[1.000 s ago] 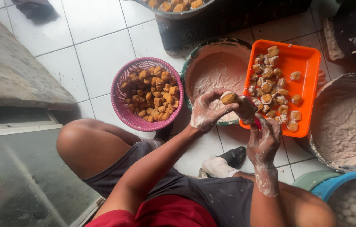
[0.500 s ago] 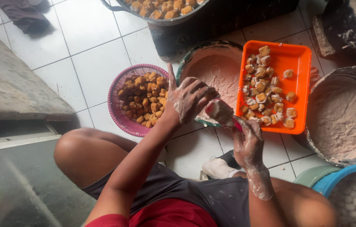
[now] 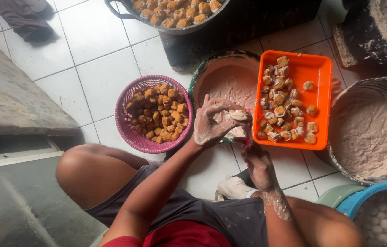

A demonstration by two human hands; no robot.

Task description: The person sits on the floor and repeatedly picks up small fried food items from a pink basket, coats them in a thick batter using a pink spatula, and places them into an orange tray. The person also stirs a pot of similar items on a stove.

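Left hand, coated in pale paste, curls its grip around a small paste-covered fried piece, fingers pinching it over the near edge of the brown bowl, with the pink basket of golden fried cubes lying just to its left on the white tiled floor. Right hand sits just beneath, partly hidden behind the left, so I cannot tell whether its grip is closed, just beside the near corner of the orange tray of coated pieces. Further right sits a big basin smeared with paste, and a blue tub at the bottom corner.
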